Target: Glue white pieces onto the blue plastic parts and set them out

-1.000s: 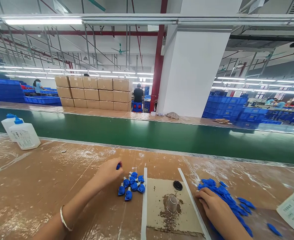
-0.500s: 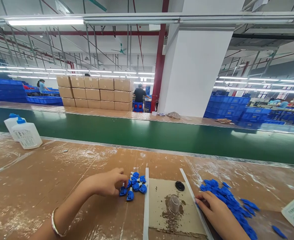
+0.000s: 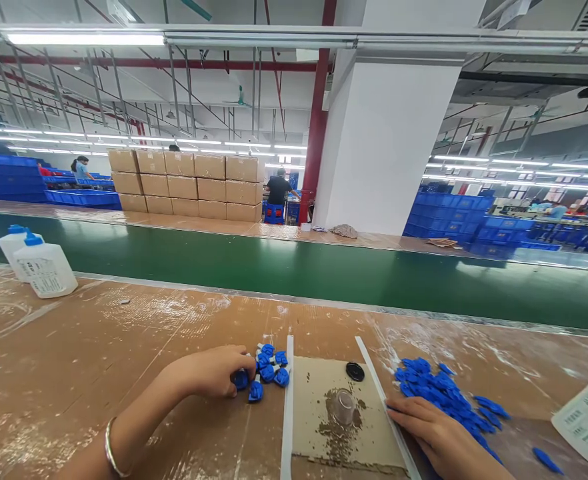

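Bright blue plastic pieces (image 3: 267, 365) and a second blue heap (image 3: 444, 393) lie on a brown, white-streaked surface (image 3: 99, 347); behind, a dark green conveyor belt (image 3: 324, 270), white blue-capped bottles (image 3: 44, 267) and tan cartons (image 3: 189, 183).

The left hand (image 3: 214, 371) is lying low and near, left of centre, its forearm reaching in from the near left with a thin bangle sitting around the wrist. Its fingers are curling inward toward the right, knuckles up, the grip closing loosely at the fingertips. The right hand (image 3: 431, 430) is coming in from the near right corner, palm down and lying flat, its fingers stretching toward the left, held together and nearly straight, gripping nothing that shows.
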The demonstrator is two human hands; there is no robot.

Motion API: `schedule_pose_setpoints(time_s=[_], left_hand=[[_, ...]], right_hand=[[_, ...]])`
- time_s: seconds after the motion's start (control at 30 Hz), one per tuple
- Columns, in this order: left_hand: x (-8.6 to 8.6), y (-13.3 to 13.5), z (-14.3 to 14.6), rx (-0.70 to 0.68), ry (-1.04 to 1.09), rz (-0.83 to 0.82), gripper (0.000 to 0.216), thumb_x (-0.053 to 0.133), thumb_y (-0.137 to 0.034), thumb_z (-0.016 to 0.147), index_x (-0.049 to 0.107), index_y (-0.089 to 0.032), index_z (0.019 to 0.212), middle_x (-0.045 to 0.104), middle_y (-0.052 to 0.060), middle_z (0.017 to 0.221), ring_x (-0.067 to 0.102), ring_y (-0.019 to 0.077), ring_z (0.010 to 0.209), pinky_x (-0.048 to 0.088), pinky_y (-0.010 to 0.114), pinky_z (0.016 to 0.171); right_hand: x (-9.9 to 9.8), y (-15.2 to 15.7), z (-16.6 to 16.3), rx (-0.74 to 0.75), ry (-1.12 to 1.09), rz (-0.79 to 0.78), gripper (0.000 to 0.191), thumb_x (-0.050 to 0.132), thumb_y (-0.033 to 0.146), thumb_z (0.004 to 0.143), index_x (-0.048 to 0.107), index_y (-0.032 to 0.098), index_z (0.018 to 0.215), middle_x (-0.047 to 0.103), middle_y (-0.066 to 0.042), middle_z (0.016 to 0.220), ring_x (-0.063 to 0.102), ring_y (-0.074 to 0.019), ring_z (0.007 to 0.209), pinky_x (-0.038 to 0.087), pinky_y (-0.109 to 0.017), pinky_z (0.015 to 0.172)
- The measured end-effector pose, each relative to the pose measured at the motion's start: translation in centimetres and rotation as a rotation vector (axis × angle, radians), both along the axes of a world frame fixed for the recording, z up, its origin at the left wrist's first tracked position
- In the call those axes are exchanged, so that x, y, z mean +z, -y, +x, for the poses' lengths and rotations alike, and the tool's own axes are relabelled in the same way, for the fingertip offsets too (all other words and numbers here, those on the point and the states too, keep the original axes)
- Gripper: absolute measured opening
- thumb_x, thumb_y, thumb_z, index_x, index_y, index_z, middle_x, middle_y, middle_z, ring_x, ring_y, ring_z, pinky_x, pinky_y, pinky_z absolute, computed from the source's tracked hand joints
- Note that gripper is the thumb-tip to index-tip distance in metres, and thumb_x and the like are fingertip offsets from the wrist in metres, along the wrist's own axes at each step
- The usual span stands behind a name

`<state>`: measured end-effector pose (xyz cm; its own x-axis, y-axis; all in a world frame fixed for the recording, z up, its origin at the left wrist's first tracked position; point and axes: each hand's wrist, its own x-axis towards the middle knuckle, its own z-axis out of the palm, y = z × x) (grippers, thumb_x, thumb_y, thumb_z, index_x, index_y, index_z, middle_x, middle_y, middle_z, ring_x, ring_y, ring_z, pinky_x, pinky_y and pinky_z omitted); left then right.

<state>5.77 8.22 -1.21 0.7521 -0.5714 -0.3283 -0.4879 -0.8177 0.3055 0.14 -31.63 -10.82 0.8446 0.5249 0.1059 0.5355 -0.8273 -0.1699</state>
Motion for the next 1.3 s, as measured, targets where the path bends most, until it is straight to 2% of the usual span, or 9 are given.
schedule_pose_setpoints(time_s=[0.23,0.3,0.47,0.67,0.83,0.97,1.13,1.23,1.3], left_hand=[[-0.4,0.2,0.5,0.013,0.048,-0.086,0.009,0.066,-0.026,0.064,0.064,-0.021,0.071,0.063,0.002,0.079,0.056,0.0211,0.073,0.034,0.026,0.060],[-0.1,0.4,0.5,0.011,0.051,-0.141,0.011,0.067,-0.029,0.065,0.062,-0.020,0.065,0.061,0.001,0.076,0.055,0.0198,0.071,0.034,0.026,0.060],[0.7,1.4,-0.2,0.029,0.030,-0.322,0.022,0.055,-0.039,0.080,0.065,-0.019,0.083,0.061,0.001,0.086,0.055,0.0172,0.079,0.040,0.025,0.069],[-1.4,4.3,-1.9,0.207,-0.524,-0.855,0.032,0.053,-0.045,0.084,0.062,-0.017,0.095,0.065,0.002,0.079,0.062,0.0128,0.065,0.044,0.022,0.058],[-3.9,5.8,-2.5,0.242,-0.773,-1.088,0.035,0.063,-0.046,0.079,0.062,-0.014,0.094,0.069,0.007,0.079,0.067,0.0145,0.064,0.048,0.024,0.061],[-4.4,6.5,-3.2,0.306,-0.896,-1.177,0.034,0.068,-0.044,0.076,0.063,-0.013,0.090,0.070,0.008,0.080,0.070,0.0168,0.069,0.050,0.024,0.064],[-3.8,7.2,-4.6,0.387,-0.997,-1.248,0.033,0.072,-0.039,0.074,0.065,-0.013,0.092,0.071,0.008,0.086,0.071,0.0190,0.079,0.052,0.024,0.070],[-3.6,7.5,-5.2,0.403,-1.040,-1.268,0.038,0.075,-0.039,0.070,0.065,-0.013,0.095,0.071,0.010,0.087,0.071,0.0193,0.077,0.053,0.025,0.070],[-3.7,7.7,-5.4,0.395,-1.053,-1.279,0.039,0.075,-0.040,0.070,0.063,-0.013,0.097,0.072,0.011,0.089,0.071,0.0194,0.077,0.054,0.025,0.070]], right_hand=[[-0.4,0.3,0.7,0.049,0.050,0.019,0.036,0.038,0.015,0.088,0.069,0.021,0.105,0.064,-0.006,0.113,0.062,-0.0268,0.100,0.051,-0.043,0.088],[-0.6,0.4,0.6,0.039,0.073,0.063,0.032,0.041,0.021,0.090,0.069,0.021,0.104,0.066,-0.007,0.109,0.062,-0.0250,0.098,0.051,-0.042,0.088],[0.2,-1.7,-0.4,-0.015,0.258,0.242,0.030,0.049,0.031,0.090,0.057,0.023,0.118,0.065,-0.004,0.105,0.059,-0.0187,0.100,0.051,-0.030,0.085],[2.5,-6.3,-0.6,0.156,0.380,0.299,0.037,0.049,0.022,0.090,0.046,0.020,0.127,0.063,-0.006,0.098,0.058,-0.0166,0.094,0.051,-0.025,0.080],[1.6,-6.9,0.2,0.171,0.339,0.350,0.037,0.046,0.016,0.089,0.049,0.017,0.126,0.064,-0.009,0.096,0.060,-0.0198,0.092,0.053,-0.029,0.078],[0.0,-7.5,-0.7,0.052,0.080,0.642,0.036,0.047,0.022,0.089,0.049,0.022,0.125,0.065,-0.008,0.105,0.061,-0.0194,0.098,0.051,-0.030,0.083],[-0.5,-11.3,-3.5,-0.280,-0.334,1.325,0.050,0.062,0.050,0.079,0.048,0.024,0.120,0.066,-0.008,0.108,0.060,-0.0220,0.104,0.047,-0.035,0.092],[-0.1,-13.7,-4.6,-0.312,-0.471,1.685,0.057,0.071,0.054,0.069,0.051,0.026,0.115,0.068,-0.006,0.105,0.062,-0.0204,0.098,0.049,-0.031,0.086],[0.3,-14.8,-4.8,-0.310,-0.520,1.823,0.058,0.075,0.052,0.065,0.052,0.027,0.113,0.068,-0.005,0.103,0.063,-0.0197,0.094,0.051,-0.030,0.081]])
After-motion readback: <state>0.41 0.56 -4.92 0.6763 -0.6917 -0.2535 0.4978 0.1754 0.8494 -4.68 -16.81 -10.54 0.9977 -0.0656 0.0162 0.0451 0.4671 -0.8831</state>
